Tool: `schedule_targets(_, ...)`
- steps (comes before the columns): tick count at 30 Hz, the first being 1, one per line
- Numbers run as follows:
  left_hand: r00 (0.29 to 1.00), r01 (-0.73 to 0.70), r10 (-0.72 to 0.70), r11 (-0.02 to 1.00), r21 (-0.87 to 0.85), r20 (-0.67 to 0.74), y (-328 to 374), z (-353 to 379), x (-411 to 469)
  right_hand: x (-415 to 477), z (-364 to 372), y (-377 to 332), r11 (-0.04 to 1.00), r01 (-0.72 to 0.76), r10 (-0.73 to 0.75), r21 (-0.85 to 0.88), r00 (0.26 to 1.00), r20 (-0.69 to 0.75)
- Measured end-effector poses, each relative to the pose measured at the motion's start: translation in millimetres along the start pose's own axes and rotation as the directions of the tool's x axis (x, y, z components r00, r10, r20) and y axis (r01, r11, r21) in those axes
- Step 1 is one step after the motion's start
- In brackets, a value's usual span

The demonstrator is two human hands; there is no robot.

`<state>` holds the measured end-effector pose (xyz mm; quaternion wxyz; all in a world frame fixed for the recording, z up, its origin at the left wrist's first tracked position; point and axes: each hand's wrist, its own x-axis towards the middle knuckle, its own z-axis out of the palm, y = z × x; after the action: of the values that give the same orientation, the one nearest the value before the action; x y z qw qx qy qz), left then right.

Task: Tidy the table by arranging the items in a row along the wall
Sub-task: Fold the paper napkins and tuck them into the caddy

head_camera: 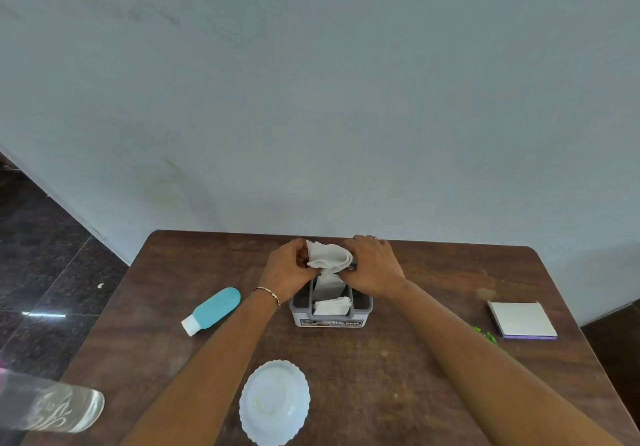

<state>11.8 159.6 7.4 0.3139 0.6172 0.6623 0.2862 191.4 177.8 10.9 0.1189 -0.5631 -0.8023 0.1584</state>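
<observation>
The brown wooden table (398,376) is pushed up against the pale blue-grey wall (311,99); left of the table lies a dark speckled floor (41,272), shiny, with a small white scrap (100,285) on it.

Both forearms reach forward from the near edge of the table toward its far edge, converging at mid-width. The left hand (285,267) and right hand (372,265) sit knuckles-up, fingers curled inward and pinched, close together; a thin bracelet circles the left wrist
</observation>
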Motion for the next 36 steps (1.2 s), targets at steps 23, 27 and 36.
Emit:
schedule_targets(23,0.991,0.007,-0.002,0.999,-0.033,0.137,-3,-2,-3,-1,-3,-4,0.998,-0.012,0.01,-0.058,1.0,-0.029)
schedule_targets(27,0.987,-0.026,0.014,0.997,0.069,0.161,-4,1,-2,1,-1,-4,0.996,-0.027,0.025,-0.081,0.999,-0.022)
schedule_targets(36,0.983,-0.114,0.067,0.951,0.287,0.17,-7,1,-1,-1,0,-5,0.995,0.004,0.005,0.099,0.996,-0.094)
